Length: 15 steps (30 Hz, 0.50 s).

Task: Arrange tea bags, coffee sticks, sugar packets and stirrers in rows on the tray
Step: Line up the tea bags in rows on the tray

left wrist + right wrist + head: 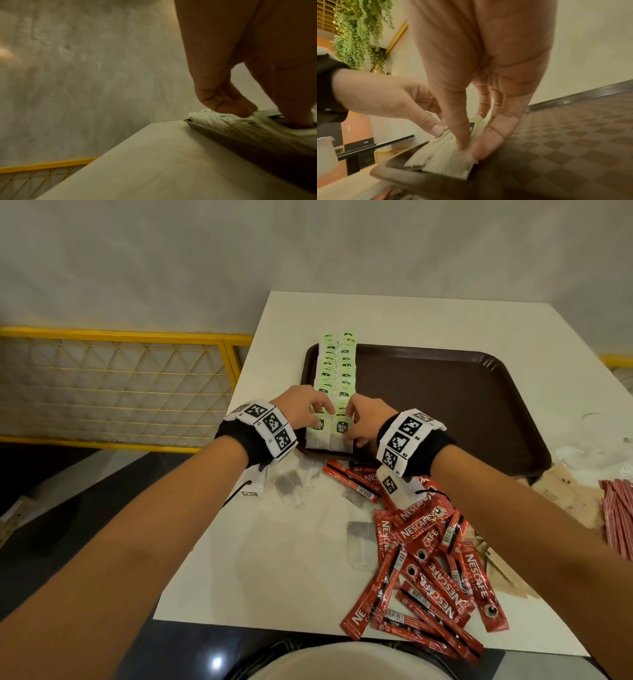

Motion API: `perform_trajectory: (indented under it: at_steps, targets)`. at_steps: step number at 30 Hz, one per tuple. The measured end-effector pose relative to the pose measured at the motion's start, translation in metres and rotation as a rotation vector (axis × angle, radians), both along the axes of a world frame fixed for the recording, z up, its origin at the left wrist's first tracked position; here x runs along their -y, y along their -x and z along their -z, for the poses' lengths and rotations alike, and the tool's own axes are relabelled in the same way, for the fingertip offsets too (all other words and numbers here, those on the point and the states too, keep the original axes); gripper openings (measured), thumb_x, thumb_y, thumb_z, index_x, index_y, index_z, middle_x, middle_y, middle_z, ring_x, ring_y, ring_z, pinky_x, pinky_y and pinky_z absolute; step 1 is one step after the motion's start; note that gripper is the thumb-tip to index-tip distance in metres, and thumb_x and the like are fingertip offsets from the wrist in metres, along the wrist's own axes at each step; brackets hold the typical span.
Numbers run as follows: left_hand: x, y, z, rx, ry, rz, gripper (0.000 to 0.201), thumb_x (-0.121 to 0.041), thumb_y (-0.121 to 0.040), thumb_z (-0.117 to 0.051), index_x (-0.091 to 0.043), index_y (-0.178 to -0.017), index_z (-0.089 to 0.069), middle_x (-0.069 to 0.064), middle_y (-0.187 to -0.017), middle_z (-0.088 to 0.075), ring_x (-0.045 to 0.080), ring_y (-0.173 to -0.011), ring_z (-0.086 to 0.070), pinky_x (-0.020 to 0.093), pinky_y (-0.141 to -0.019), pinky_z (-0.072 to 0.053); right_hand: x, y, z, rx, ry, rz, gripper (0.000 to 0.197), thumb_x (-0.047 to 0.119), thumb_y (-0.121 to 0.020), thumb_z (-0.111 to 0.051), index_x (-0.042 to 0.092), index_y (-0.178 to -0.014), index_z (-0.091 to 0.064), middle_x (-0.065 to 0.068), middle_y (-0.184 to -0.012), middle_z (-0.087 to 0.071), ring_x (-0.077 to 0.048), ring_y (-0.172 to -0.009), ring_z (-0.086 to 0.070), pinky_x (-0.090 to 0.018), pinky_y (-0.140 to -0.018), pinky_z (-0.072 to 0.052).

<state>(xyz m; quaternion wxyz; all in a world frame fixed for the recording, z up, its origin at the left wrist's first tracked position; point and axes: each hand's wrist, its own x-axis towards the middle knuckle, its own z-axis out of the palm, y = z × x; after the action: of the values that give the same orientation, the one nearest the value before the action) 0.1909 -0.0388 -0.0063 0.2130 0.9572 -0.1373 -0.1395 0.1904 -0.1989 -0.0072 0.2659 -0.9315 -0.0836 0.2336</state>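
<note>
Two rows of tea bags [337,368] with green tags run down the left side of the brown tray [462,405]. Both hands work at the near end of the rows. My left hand [322,414] has curled fingers on the left row [214,119], and its thumb and finger pinch a green tag [444,130]. My right hand [349,422] sets its thumb [460,140] and straight fingertips down on the nearest tea bag [450,159] of the right row. Red coffee sticks [428,559], brown sugar packets [565,494] and striped stirrers [620,515] lie on the white table.
A few loose tea bags [291,484] lie on the table [257,559] just in front of the tray. The tray's right part is bare. A yellow mesh railing [120,385] stands left of the table, with a grey wall behind.
</note>
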Motion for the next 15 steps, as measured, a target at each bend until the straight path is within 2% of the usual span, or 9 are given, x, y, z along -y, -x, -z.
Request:
perform_trajectory:
  at_steps: [4, 7, 11, 15]
  targets:
    - [0.000, 0.005, 0.005, 0.047, 0.018, -0.053, 0.041, -0.020, -0.080, -0.073, -0.016, -0.118, -0.057, 0.009, -0.116, -0.044, 0.018, -0.099, -0.049, 0.026, -0.085, -0.039, 0.003, 0.001, 0.000, 0.015, -0.039, 0.026, 0.042, 0.015, -0.078, -0.074, 0.011, -0.101, -0.038, -0.007, -0.095, -0.052, -0.033, -0.081, -0.066, -0.042, -0.073, -0.056]
    - [-0.003, 0.011, 0.009, 0.019, -0.027, -0.050, 0.044, -0.025, -0.075, -0.078, -0.014, -0.112, -0.058, 0.007, -0.112, -0.041, 0.020, -0.099, -0.049, 0.028, -0.083, -0.040, 0.005, 0.002, 0.000, -0.021, -0.021, -0.011, 0.040, 0.016, -0.077, -0.076, 0.010, -0.098, -0.042, -0.003, -0.092, -0.050, -0.028, -0.080, -0.063, -0.038, -0.070, -0.056]
    - [-0.003, 0.014, 0.014, -0.014, -0.094, -0.047, 0.046, -0.027, -0.072, -0.080, -0.013, -0.110, -0.059, 0.007, -0.112, -0.041, 0.024, -0.101, -0.049, 0.026, -0.079, -0.036, 0.002, 0.004, 0.002, -0.044, 0.070, -0.096, 0.039, 0.019, -0.074, -0.079, 0.008, -0.096, -0.049, -0.004, -0.094, -0.052, -0.030, -0.096, -0.062, -0.037, -0.079, -0.053]
    - [-0.001, 0.015, 0.016, -0.015, -0.093, -0.068, 0.045, -0.025, -0.072, -0.080, -0.012, -0.109, -0.059, 0.008, -0.114, -0.042, 0.025, -0.103, -0.050, 0.027, -0.080, -0.037, -0.001, 0.004, 0.003, -0.039, 0.079, -0.106, 0.036, 0.018, -0.073, -0.079, 0.008, -0.094, -0.051, -0.007, -0.098, -0.055, -0.029, -0.091, -0.062, -0.037, -0.080, -0.053]
